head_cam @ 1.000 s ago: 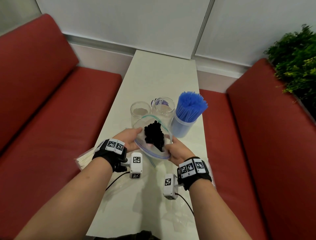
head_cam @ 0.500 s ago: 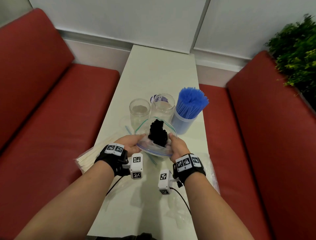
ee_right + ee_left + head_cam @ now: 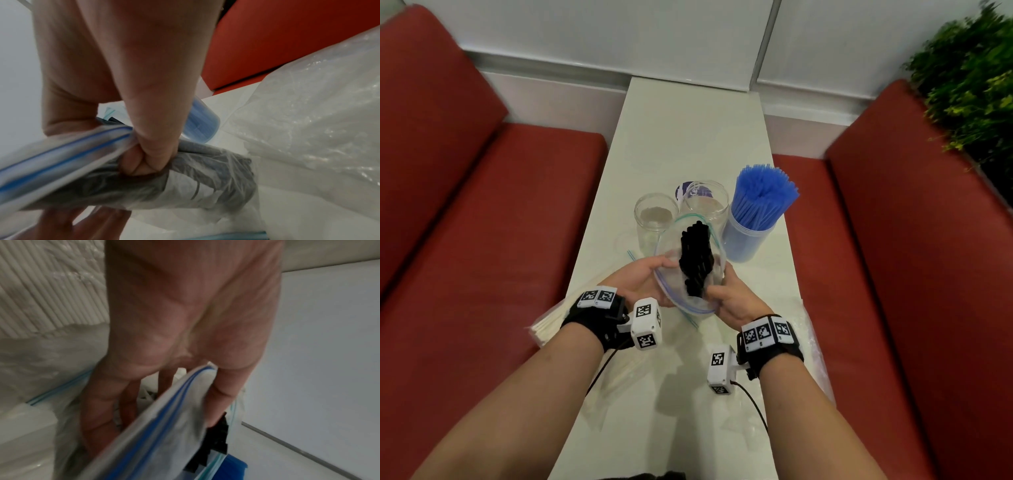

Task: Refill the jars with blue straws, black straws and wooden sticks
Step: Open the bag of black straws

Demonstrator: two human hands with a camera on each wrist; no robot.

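A clear zip bag [image 3: 671,270] with a blue seal [image 3: 164,410] holds a bundle of black straws [image 3: 697,258], whose ends stick up out of its open mouth. My left hand [image 3: 643,277] grips the bag's left rim, thumb inside [image 3: 222,395]. My right hand [image 3: 729,291] pinches the right rim [image 3: 144,155] and squeezes the straws through the plastic [image 3: 185,170]. Behind the bag stand two empty glass jars [image 3: 655,216] [image 3: 705,202] and a jar full of blue straws [image 3: 755,212].
A pack of pale sticks [image 3: 554,320] in plastic lies at the table's left edge by my left wrist [image 3: 41,288]. Loose clear plastic [image 3: 308,113] lies right of my right wrist. Red benches [image 3: 482,240] flank the narrow white table [image 3: 688,130]; a plant [image 3: 969,85] is at the far right.
The bag's mouth has narrowed from a wide oval as my hands came closer together. The black straws now stand taller and more upright out of it.
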